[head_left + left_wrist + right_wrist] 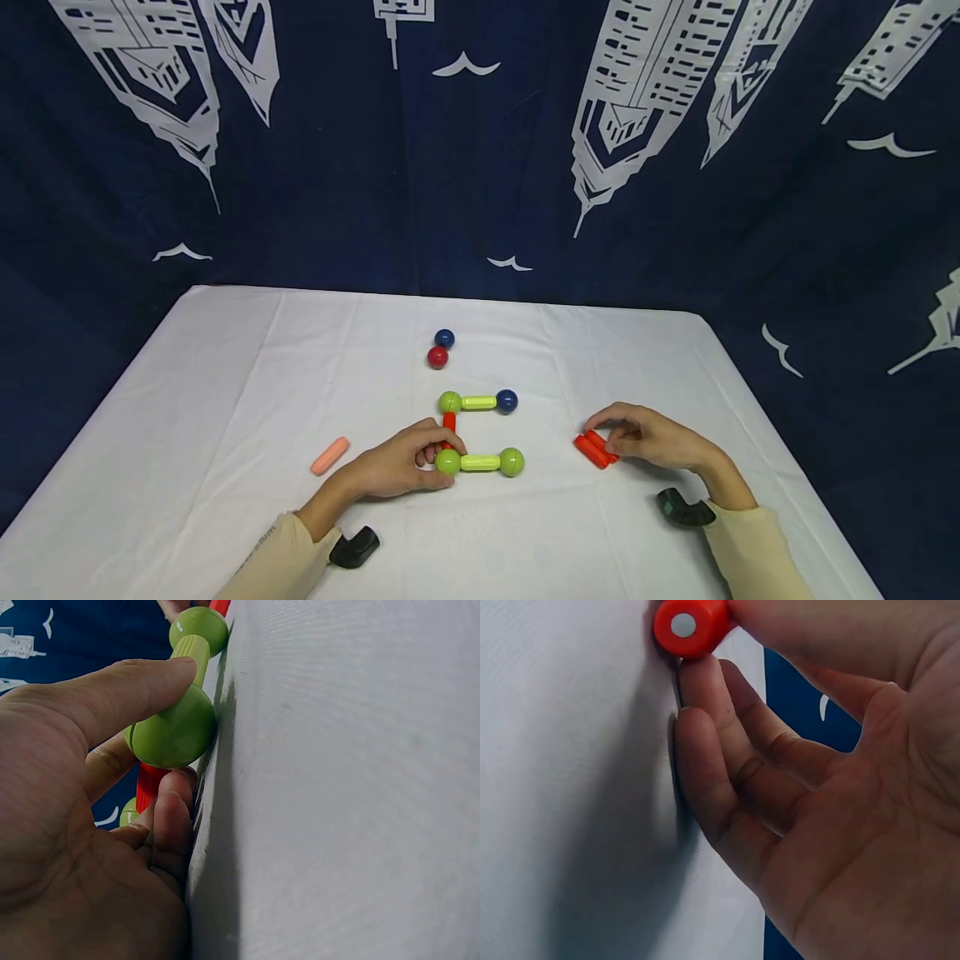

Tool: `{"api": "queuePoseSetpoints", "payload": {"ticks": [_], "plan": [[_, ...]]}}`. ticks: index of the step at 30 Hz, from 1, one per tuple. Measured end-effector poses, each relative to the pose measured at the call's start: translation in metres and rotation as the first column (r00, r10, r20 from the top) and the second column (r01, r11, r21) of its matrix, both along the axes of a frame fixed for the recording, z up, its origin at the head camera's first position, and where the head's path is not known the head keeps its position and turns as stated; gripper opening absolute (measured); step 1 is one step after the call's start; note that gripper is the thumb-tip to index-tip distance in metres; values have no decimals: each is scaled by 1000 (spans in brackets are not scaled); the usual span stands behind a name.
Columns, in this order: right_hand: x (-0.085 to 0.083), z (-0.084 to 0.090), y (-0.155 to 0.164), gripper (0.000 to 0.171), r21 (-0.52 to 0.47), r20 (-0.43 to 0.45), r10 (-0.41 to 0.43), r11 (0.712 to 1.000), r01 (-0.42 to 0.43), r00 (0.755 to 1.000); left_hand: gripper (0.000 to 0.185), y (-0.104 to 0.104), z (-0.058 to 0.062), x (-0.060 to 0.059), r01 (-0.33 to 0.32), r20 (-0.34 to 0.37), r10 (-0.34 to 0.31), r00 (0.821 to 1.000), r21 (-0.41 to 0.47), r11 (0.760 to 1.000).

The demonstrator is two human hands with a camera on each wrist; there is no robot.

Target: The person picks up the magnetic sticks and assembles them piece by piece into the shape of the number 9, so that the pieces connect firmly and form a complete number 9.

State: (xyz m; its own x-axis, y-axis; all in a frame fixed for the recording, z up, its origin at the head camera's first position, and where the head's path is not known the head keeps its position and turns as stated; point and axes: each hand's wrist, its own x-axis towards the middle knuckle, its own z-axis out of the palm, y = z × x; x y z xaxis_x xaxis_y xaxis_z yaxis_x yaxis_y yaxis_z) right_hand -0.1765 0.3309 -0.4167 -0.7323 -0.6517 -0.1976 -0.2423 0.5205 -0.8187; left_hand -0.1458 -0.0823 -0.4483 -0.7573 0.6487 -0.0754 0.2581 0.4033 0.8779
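The white-clothed table (585, 533) carries coloured rods (330, 456) and balls (438, 357)

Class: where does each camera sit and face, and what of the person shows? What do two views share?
On head, facing forward and down to the table; left hand, right hand, sleeves show.
On left wrist, facing a green ball; left hand, part of right show.
On right wrist, facing a red rod; right hand shows.
Head and left wrist views share the green ball.
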Motion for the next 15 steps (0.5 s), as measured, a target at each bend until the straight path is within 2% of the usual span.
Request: {"api": "queuePoseSetpoints", "payload": {"ticks": [3,6,12,15], "plan": [[1,1,-2,38,10,-32,2,1000,-2,999,32,0,0,0,-1,2,1,1000,1,1000],[2,2,-3,34,34,-101,-7,999,11,995,32,0,0,0,-1,-2,1,1000,0,1000],[4,2,-7,28,86,-190,-73,992,91,979,31,0,0,1,-1,-5,1,1000,-4,1000],[9,11,-15,27,112,-228,-103,985,131,968,31,0,0,2,-2,-8,2,1000,-9,1000]]}}
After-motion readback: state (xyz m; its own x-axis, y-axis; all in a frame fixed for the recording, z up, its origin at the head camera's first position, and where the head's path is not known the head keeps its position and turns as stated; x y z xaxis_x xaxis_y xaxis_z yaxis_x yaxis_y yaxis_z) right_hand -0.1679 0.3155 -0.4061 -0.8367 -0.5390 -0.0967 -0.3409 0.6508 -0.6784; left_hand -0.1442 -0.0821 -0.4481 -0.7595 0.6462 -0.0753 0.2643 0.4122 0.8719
